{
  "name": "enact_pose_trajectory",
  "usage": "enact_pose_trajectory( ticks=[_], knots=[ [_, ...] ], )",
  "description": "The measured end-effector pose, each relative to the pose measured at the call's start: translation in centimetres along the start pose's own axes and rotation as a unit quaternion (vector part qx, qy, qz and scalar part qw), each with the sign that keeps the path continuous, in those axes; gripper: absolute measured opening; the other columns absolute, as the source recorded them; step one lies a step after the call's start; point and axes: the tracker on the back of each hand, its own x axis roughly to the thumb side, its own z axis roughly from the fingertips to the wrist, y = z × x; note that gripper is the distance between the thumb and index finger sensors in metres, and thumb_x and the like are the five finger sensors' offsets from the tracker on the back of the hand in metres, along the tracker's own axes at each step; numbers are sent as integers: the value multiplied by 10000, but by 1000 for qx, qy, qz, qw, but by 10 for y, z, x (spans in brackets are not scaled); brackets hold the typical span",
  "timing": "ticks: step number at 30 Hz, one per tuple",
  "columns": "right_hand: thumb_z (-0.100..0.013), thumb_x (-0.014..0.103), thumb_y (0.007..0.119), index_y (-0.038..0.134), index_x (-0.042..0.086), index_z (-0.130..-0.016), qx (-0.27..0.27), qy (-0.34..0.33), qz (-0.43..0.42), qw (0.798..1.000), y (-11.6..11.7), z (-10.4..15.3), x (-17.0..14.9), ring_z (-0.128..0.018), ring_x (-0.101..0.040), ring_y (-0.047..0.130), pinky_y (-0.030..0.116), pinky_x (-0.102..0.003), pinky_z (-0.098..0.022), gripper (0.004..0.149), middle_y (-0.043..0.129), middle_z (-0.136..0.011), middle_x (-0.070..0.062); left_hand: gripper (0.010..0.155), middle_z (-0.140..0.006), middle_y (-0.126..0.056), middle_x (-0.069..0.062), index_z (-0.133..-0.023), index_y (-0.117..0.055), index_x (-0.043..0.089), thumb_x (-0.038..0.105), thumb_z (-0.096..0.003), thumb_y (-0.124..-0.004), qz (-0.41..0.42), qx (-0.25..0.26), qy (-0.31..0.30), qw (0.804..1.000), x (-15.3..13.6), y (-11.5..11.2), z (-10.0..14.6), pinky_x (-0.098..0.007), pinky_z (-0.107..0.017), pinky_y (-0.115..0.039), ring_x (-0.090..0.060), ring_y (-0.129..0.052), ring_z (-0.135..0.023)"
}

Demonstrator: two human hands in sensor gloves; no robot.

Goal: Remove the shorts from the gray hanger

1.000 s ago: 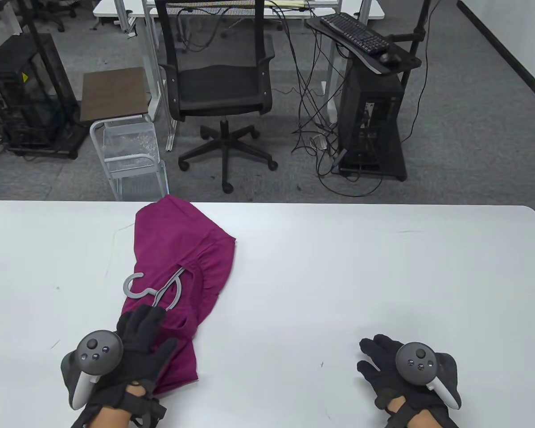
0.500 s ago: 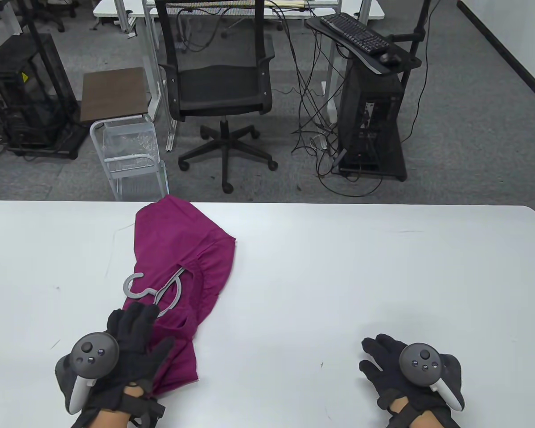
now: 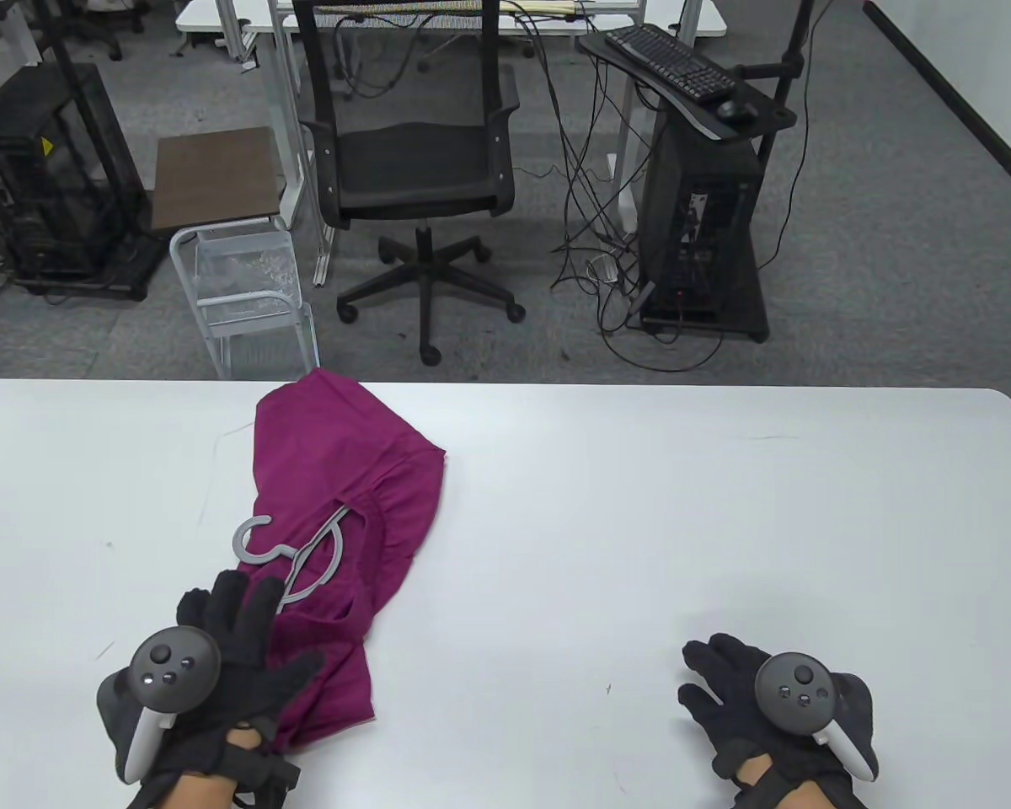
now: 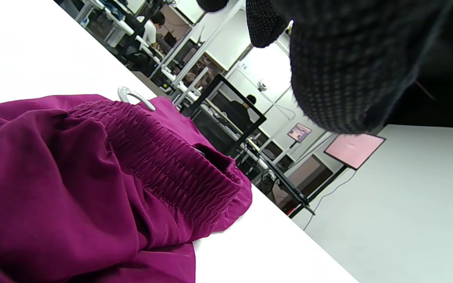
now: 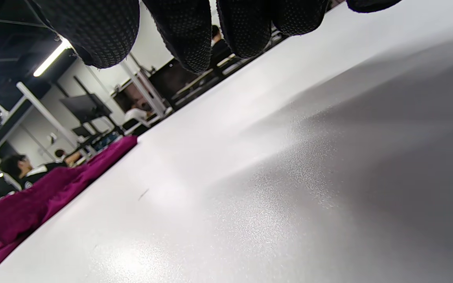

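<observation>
- While our right hand [image 3: 775,704] lies flat and empty on the white table [image 3: 640,522], our left hand [image 3: 219,666] has slid back toward us, off the gray hanger [image 3: 291,556].
- Its grip is spread wide, holding nothing, fingers over the magenta shorts [image 3: 345,506].
- Those shorts lie at the table's left, hanger threaded through the waistband, so we judge removal not yet begun.

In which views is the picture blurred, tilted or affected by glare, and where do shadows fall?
Table view: sharp and evenly lit, with a soft shadow on the table beside the right hand. Left wrist view: tilted, the near fingers are a dark blur, while the shorts are sharp. Right wrist view: tilted, the table shows a bright sheen at the bottom and a broad shadow at the right.
</observation>
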Motion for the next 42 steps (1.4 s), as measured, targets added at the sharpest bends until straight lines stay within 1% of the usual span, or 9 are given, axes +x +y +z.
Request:
enact_pose_trajectory(
  ticks=[2,4,6,12,19,26,30,39,42],
  knots=[
    [-497,458,752,635,168,-1053,0,0,0,1000,0,0,0,-977,-525,434,441,-755,-634,638,534,-1126,-171,1125,-1021,272,54,-1037,-163,547,520,-287,-1000,-26,-4,20,999,-2,1,-1,-705,-721,-10,-411,178,-1015],
    [-497,457,753,636,166,-1054,0,-2,-2,1000,-1,0,0,-977,-524,434,440,-756,-634,639,536,-1126,-171,1217,-979,316,3,-940,-35,613,519,-254,-1037,-21,12,37,999,-7,3,-2,-736,-704,-29,-446,188,-999],
    [-498,458,752,634,166,-1054,-1,-4,-3,1000,-1,0,0,-977,-525,433,441,-755,-635,639,535,-1126,-172,1263,-969,326,-17,-933,2,592,532,-230,-1045,-8,3,55,998,-15,3,-4,-748,-688,-16,-468,208,-977],
    [-498,458,752,642,164,-1050,0,-8,-3,1000,-1,0,1,-978,-525,431,439,-756,-635,635,535,-1127,-172,1310,-983,307,-40,-1082,-104,353,530,-197,-1055,-4,-15,127,992,-42,0,-12,-756,-677,-19,-489,203,-966],
    [-498,457,752,647,163,-1047,0,-6,-1,1000,-1,0,1,-977,-525,433,440,-755,-634,632,535,-1126,-172,1203,-1017,264,-43,-1106,-235,394,530,-223,-1041,-34,-44,178,983,-54,-15,-23,-758,-683,-42,-490,171,-981],
    [-498,456,752,648,163,-1048,1,-4,1,1000,-1,1,2,-976,-526,433,440,-756,-634,631,535,-1126,-174,1183,-1053,226,-33,-1111,-312,363,550,-198,-1041,-50,-121,207,969,-64,-36,-38,-758,-686,-45,-489,165,-986],
    [-498,457,752,648,163,-1047,1,-2,2,1000,-1,1,2,-978,-524,433,440,-756,-634,632,535,-1126,-173,1091,-1120,135,-17,-1090,-466,363,534,-193,-1063,-56,-143,211,965,-65,-43,-43,-751,-692,-46,-488,152,-995],
    [-498,457,752,646,163,-1048,2,-2,6,1000,0,1,3,-978,-524,432,440,-756,-634,633,535,-1126,-173,871,-1163,37,-4,-924,-609,372,422,-213,-1110,-70,-56,132,987,-42,-39,-37,-738,-716,-67,-461,96,-1034],
    [-497,457,752,646,163,-1048,1,-2,5,1000,0,1,3,-977,-526,432,439,-756,-634,634,534,-1126,-172,631,-1192,-69,12,-829,-667,433,369,-313,-1025,-40,-22,103,994,-36,-35,-34,-733,-746,-117,-428,-58,-1100]
  ],
)
